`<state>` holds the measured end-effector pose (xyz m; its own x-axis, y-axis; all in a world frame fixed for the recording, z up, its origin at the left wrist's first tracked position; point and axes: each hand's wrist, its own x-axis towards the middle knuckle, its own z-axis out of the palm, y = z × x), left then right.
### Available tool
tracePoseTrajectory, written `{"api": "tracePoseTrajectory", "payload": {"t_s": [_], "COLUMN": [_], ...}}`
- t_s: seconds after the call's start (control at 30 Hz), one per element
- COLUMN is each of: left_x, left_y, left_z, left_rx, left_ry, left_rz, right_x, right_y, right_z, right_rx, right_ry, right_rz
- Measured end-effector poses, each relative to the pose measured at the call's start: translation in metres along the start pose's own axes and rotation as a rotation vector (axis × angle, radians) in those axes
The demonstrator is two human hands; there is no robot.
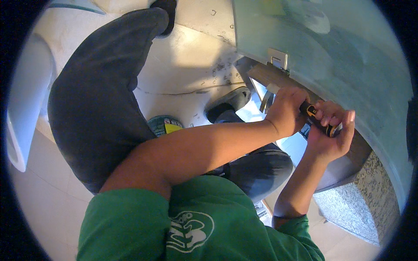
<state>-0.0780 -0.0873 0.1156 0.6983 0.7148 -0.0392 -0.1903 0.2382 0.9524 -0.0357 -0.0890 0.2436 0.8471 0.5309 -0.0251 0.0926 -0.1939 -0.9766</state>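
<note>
at the right of the frame, my right hand (332, 141) has its fingers wrapped around a slim black-and-orange tool handle (310, 112), thumb pointing up. my left hand (285, 114) is curled closed over the handle's upper-left end. beside them runs a dark brown edge (271, 75), below a frosted greenish panel (344, 65) with a square silvery fitting (278, 58), upper right.

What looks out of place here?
Small dark bits, some curled, lie scattered over the pale floor beside the greenish panel; they look like loose debris against the light surface, though I can't tell of what.
</note>
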Motion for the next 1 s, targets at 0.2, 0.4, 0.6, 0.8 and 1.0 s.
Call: {"api": "tracePoseTrajectory", "payload": {"t_s": [0.2, 0.4, 0.6, 0.8, 1.0], "left_x": [0.009, 0.019, 0.024, 0.029, 0.031], "left_y": [-0.011, -0.023, -0.042, -0.031, -0.027], "left_z": [0.003, 0.004, -0.006, -0.011, 0.001], "left_rx": [-0.001, -0.016, 0.011, 0.235, 0.212], "left_ry": [-0.018, -0.094, -0.139, -0.183, -0.129], "left_rz": [-0.145, -0.245, -0.310, -0.249, -0.395], "right_x": [0.014, 0.026, 0.025, 0.022, 0.031], "right_y": [0.018, 0.029, 0.051, 0.049, 0.042], "right_z": [0.011, 0.013, 0.021, 0.023, 0.018], "right_rx": [-0.024, -0.084, -0.109, -0.171, -0.108], "right_ry": [0.094, 0.112, 0.083, 0.085, 0.039], "right_rz": [0.071, 0.082, 0.099, 0.054, 0.100]}}
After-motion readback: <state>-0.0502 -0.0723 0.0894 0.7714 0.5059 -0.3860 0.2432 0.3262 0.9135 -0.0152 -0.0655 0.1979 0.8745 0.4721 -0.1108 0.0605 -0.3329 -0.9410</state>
